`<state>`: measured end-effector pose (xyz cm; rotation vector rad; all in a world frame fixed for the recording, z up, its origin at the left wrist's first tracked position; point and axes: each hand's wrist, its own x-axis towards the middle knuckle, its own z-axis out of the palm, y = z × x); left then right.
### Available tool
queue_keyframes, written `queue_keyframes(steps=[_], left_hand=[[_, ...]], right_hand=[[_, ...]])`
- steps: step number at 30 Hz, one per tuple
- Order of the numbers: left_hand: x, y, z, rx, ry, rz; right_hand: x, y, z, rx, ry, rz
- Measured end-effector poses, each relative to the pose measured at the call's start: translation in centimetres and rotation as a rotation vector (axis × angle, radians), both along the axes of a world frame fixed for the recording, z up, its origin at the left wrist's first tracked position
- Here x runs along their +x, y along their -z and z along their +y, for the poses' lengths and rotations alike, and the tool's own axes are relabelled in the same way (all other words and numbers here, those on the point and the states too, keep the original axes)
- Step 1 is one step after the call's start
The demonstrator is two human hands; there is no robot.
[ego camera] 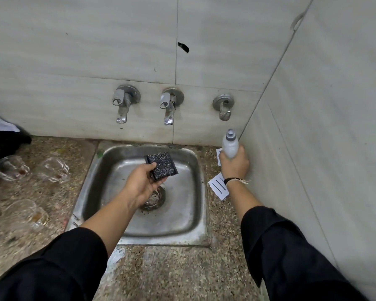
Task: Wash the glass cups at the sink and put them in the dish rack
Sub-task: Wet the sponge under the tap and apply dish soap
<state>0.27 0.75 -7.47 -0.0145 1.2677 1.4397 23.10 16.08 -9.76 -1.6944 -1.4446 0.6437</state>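
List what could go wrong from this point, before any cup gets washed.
1. The clear glass cups lie tipped on the speckled stone counter beside the steel sink; a sweeping sleeve might knock them.
2. The right hand grips the white squeeze bottle over paper cards, so drips could soak them.
3. The left hand holds the dark scrubbing pad by one end; it could drop.

Sink basin [178, 213] open below the scrub pad [162, 166]; glass cups [52, 169] crowd left counter; corner wall [313, 148] and bottle [230, 146] block right.
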Motion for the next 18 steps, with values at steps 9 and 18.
queue_keyframes(steps=[9,18], left_hand=[[1.7,-3.2,-3.0,0.063,0.072,0.047],[1.8,-5.3,-5.8,0.111,0.082,0.071]], right_hand=[[0.9,-2.8,-7.9,0.393,-0.352,-0.703],[-0.1,-6.6,-8.9,0.681,-0.429,-0.971]])
